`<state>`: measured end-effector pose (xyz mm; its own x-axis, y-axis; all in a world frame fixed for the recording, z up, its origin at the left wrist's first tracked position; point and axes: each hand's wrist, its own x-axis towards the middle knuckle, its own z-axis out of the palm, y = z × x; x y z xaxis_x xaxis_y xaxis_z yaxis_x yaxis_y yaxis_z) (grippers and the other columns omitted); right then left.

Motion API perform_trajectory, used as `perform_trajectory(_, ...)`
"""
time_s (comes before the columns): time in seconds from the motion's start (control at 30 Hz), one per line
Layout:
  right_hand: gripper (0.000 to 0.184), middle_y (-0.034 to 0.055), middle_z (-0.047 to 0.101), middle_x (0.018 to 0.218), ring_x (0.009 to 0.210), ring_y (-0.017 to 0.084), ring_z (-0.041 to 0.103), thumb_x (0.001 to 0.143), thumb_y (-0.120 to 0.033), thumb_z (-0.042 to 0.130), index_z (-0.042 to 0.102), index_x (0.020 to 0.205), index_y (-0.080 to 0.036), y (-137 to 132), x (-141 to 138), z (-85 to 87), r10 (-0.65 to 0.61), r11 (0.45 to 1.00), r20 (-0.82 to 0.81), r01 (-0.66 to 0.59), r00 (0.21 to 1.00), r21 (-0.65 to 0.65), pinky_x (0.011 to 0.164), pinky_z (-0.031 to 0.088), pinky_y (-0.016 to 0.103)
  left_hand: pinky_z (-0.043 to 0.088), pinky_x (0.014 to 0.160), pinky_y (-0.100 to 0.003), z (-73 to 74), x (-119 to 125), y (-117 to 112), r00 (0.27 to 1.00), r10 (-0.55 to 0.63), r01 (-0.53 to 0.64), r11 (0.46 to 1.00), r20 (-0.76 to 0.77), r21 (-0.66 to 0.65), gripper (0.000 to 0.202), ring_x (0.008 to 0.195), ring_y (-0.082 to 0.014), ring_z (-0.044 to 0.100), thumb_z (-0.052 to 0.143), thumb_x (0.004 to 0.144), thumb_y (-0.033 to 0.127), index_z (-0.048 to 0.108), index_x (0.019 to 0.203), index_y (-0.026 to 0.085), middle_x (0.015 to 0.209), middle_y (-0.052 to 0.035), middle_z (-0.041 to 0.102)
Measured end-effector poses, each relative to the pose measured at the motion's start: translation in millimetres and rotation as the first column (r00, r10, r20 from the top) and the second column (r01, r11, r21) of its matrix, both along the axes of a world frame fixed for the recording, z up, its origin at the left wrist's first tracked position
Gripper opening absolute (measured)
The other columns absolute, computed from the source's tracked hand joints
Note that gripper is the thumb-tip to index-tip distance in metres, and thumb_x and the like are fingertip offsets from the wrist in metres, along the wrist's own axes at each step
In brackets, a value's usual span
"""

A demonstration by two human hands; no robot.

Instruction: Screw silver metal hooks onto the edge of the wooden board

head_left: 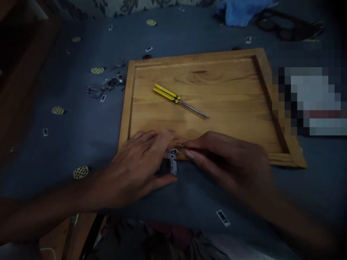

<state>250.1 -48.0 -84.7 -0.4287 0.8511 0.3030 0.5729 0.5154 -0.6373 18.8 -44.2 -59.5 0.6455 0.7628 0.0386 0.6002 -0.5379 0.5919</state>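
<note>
Nearest, both hands sit low over the blue sheet (81,130) at the panel's near edge. Left hand (135,169): palm down, fingers loosely spread, tips on the rim of the wooden panel (217,90), thumb on the sheet just left of a small metal piece (172,161). It grips nothing that I can see. Right hand (230,162): motion-blurred, fingers stretched leftward, tips at the top of the piece. It may be pinching it between thumb and forefinger, but I can't tell from here. The piece looks like a hinge or clasp. It lies between the two hands, round end against the panel's near rim, long end pointing back toward the person over the sheet. My read on the work in hand: steadying that piece against the rim goes best with the left hand pinning the panel flat so it doesn't slide on the soft sheet, and the right nudging with fingertips only. Light is poor, so go by feel and check that it lies square to the edge. Further out, a yellow-handled screwdriver (176,98) lies loose mid-panel, tip pointing right, well apart from both hands. Left of the panel is a heap of metal bits (110,85) on the sheet. At the far edge are a blue rag (241,12) and dark glasses (287,25).
</note>
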Motion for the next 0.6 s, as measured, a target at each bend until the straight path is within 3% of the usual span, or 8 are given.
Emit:
perform_trajectory(0.2, 0.011, 0.0014, 0.073, 0.085, 0.07, 0.017, 0.071, 0.102, -0.021, 0.059, 0.069, 0.104, -0.027, 13.6, 19.7, 4.6, -0.099, 0.989, 0.083, 0.088, 0.992, 0.122, 0.056, 0.053, 0.03, 0.056, 0.101, -0.042, -4.1, 0.4, -3.9, 0.999, 0.042, -0.042, 0.999, -0.017, -0.022, 0.066, 0.12, -0.0263, 0.067, 0.082, 0.084, 0.029, 0.041, 0.136, 0.028, 0.125, -0.0038, 0.07)
perform_trajectory(0.43, 0.012, 0.004, 0.07, 0.09, 0.076, 0.018, 0.07, 0.101, -0.024, 0.06, 0.071, 0.105, -0.022, 39.5, 34.6, -1.1, -0.263, 0.912, 0.275, 0.145, 0.925, 0.384, 0.061, 0.053, 0.03, 0.059, 0.098, -0.045, -6.4, 3.8, -4.8, 0.997, 0.069, -0.069, 0.997, -0.018, -0.022, 0.063, 0.115, -0.0272, 0.07, 0.083, 0.081, 0.024, 0.044, 0.13, 0.029, 0.121, -0.0025, 0.072)
perform_trajectory(0.6, 0.017, 0.0079, 0.069, 0.094, 0.086, 0.026, 0.068, 0.1, -0.036, 0.06, 0.07, 0.104, -0.022, 50.2, 31.6, -10.2, -0.276, 0.923, 0.383, 0.132, 0.881, 0.363, 0.064, 0.053, 0.036, 0.057, 0.102, -0.044, -4.9, 0.5, -3.8, 0.999, 0.05, -0.05, 0.998, -0.005, -0.032, 0.06, 0.121, -0.0275, 0.068, 0.079, 0.085, 0.027, 0.043, 0.134, 0.028, 0.124, -0.0046, 0.071)
